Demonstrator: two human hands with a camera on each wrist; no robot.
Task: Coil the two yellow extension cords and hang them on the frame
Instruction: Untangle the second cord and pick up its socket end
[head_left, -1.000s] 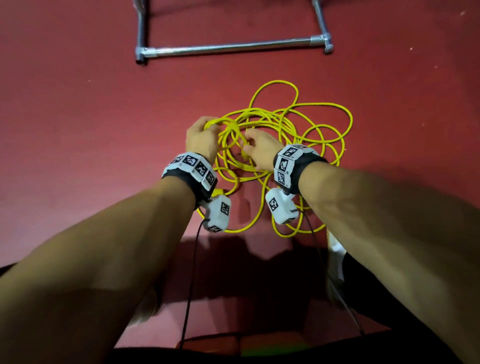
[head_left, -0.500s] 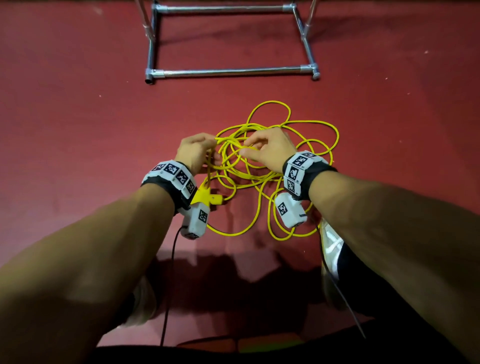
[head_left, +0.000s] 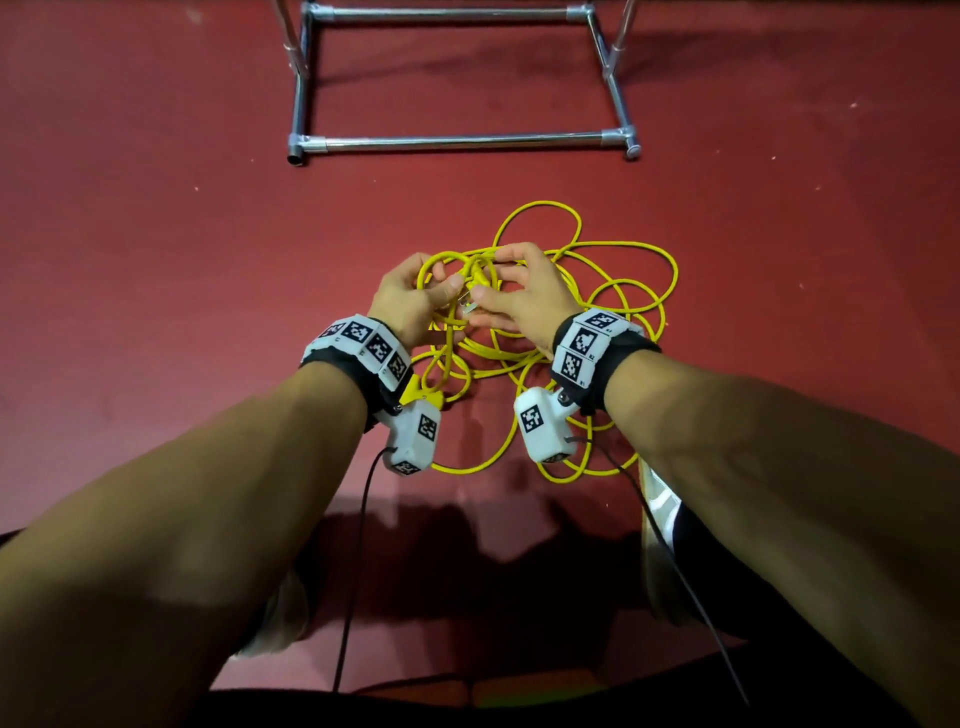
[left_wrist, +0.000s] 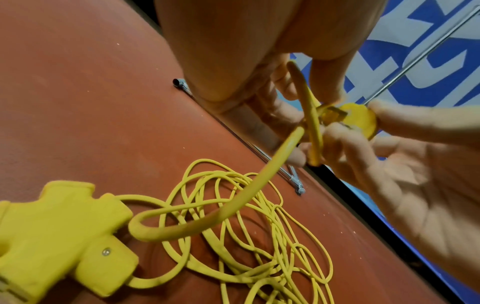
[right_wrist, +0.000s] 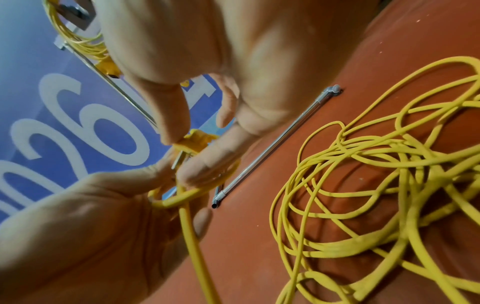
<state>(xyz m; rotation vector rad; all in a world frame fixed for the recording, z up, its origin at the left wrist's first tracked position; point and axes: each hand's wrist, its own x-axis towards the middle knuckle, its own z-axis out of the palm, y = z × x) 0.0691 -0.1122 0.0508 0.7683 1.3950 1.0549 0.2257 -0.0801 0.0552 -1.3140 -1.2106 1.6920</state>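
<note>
**Plug end found, coiling about to start**

While the tangled heap of thin yellow rubber extension cord (head_left: 597, 312) lies loose on the red floor (head_left: 156, 260), both hands meet just above its near-left part, working on one free end. The right hand (head_left: 524, 301) pinches the round yellow plug with metal prongs (left_wrist: 359, 119) between thumb and forefinger, probably because an end has to be isolated before any loop can be laid. The left hand (head_left: 410, 301) has its fingers (left_wrist: 283, 115) curled around a short bend of cord right beside that plug, likely to anchor the first turn. Both hands clenched on something, neither released.

The blocky yellow multi-outlet socket (left_wrist: 59, 236) hangs or rests on the near-left side of the heap, under the left wrist; can't tell if it touches the floor. The silver metal tube frame (head_left: 462, 140) stands beyond the heap, well apart. The right wrist view shows another yellow bundle (right_wrist: 78, 41) up on a frame bar, which looks like one cord already hung, so the task reads as roughly half done.

Pose: both forearms reach forward and down, converging over the heap, wrists close together, backs of hands up, right palm turned inward toward the left. Thumbs face each other across the plug.
</note>
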